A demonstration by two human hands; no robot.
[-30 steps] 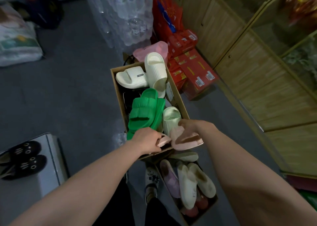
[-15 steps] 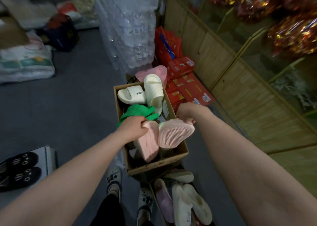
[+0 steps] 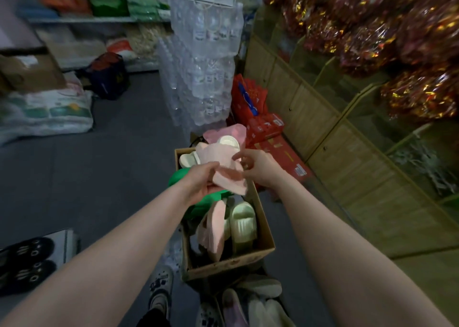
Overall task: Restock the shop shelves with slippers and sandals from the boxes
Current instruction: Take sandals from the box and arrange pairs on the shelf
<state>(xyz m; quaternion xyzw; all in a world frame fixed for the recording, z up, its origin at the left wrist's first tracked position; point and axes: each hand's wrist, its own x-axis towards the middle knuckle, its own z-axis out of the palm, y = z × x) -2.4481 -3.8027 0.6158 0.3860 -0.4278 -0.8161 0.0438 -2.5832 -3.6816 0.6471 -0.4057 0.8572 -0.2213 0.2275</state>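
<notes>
**Holding pink slippers over the open box**

Head view: the left hand (image 3: 201, 181) has its grip closed around a pink slipper (image 3: 223, 168), held up just above the cardboard box (image 3: 263, 237). It's blurry, so I can't tell if that's one slipper or a pair pressed together. The right hand (image 3: 258, 168) sits right beside it with fingers loosely curled, fingertips at the slipper's edge; whether it's actually gripping, I can't tell.

Counting what's in the box: one more pink slipper (image 3: 214, 230) standing on its side, one pale green slipper (image 3: 243, 223) next to it, a green slipper (image 3: 201, 200) mostly hidden under the left hand, and two cream slippers (image 3: 188, 159) at the far end, partly covered. A second box (image 3: 250, 304) right below holds several pale sandals, too cropped to count. Two black slippers (image 3: 24, 259) sit off to the left on a white surface. The box sits on the grey floor (image 3: 99, 172), beside a wooden counter (image 3: 347, 168).
</notes>
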